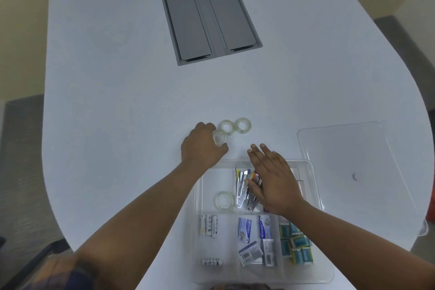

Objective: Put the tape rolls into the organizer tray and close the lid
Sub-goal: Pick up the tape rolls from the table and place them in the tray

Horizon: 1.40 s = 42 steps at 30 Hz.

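A clear organizer tray [199,198] sits at the table's near edge, with one clear tape roll [223,200] lying in its top-left compartment. Two more clear tape rolls [226,127] [243,125] lie side by side on the table just beyond the tray. My left hand [202,147] is closed around a third tape roll [219,139] right beside them. My right hand [274,179] hovers flat and open over the tray's middle compartment, holding nothing. The clear lid [348,148] lies on the table to the right of the tray.
The tray also holds staplers and clips [242,188], batteries [209,225], staple boxes [254,242] and teal packets [296,245]. A grey cable hatch [209,19] is set into the white table farther back. The table's curved edge runs close on the right.
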Tool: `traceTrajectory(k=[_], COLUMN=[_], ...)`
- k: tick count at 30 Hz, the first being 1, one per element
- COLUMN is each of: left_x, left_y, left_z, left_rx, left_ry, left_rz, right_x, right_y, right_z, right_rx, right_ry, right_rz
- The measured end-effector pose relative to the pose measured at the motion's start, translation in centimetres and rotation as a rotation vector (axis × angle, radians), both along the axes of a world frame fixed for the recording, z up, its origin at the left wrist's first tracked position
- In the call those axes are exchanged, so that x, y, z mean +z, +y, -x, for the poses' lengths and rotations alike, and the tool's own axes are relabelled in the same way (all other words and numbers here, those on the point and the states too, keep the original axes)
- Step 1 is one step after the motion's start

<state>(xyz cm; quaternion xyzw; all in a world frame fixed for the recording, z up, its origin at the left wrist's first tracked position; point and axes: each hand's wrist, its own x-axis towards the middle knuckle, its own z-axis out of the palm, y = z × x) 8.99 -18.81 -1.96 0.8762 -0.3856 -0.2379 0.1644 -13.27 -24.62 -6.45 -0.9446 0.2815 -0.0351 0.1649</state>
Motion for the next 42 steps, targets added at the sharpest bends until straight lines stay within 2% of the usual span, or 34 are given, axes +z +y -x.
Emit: traceTrajectory(k=[3,6,12,17,22,28,35,42], left_x=[0.9,1.6,1.2,0.2,-0.6,-0.2,2.1,0.7], left_y=[3.3,7.0,9.8,8.7,8.2,8.1,3.4,-3.5], left_z=[1.1,2.9,5.3,5.6,5.6,5.9,3.0,-0.8], left_rx=[-0.021,0.047,-0.056,-0.27,-0.357,-0.34,-0.158,-0.197], left_ry=[-0.028,-0.023,-0.073,-0.17,-0.239,-0.222,-0.12,-0.159], left_rz=[0.143,0.215,0.084,-0.15,-0.233,-0.197,0.055,-0.023], right_x=[-0.2,-0.4,-0.4,-0.4,-0.5,-0.6,-0.6,-0.6], right_y=[0.0,0.0,-0.1,-0.1,-0.1,-0.1,-0.1,-0.1], right_z=[0.0,0.1,0.1,0.2,0.2,0.2,0.1,0.3], right_rx=[0.001,0.001,-0.001,0.002,-0.003,-0.006,-0.002,-0.006], right_ry=[-0.025,-0.035,-0.038,-0.05,-0.05,-0.051,-0.088,-0.104], right_rz=[0.001,-0.006,-0.006,-0.004,-0.005,-0.011,-0.008,-0.029])
